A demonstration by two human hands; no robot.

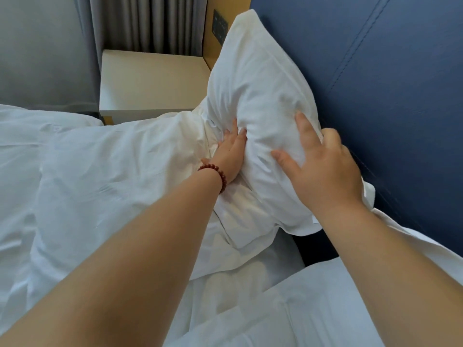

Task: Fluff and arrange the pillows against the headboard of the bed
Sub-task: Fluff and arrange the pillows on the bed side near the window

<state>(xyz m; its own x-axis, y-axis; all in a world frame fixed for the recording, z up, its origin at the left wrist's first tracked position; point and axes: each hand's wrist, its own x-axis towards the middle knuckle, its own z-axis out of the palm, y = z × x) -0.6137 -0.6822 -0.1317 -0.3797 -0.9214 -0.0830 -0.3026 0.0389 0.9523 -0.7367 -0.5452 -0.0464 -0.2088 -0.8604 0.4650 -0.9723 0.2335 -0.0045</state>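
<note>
Pillow (258, 96): white, propped on edge, leaning against the blue headboard (390, 83), its top corner pointing up.
Left hand (231, 156): fingers spread and flat, pressing into the pillow's lower left side; a red bead bracelet (216, 175) on the wrist.
Right hand (323, 166): open, fingers splayed on the pillow's lower right face, beside the headboard.
Second pillow (288, 309): lies flat near the bottom right.
Duvet (82, 171): rumpled, left of the hands.
Nightstand (150, 81): beyond the bed.
</note>
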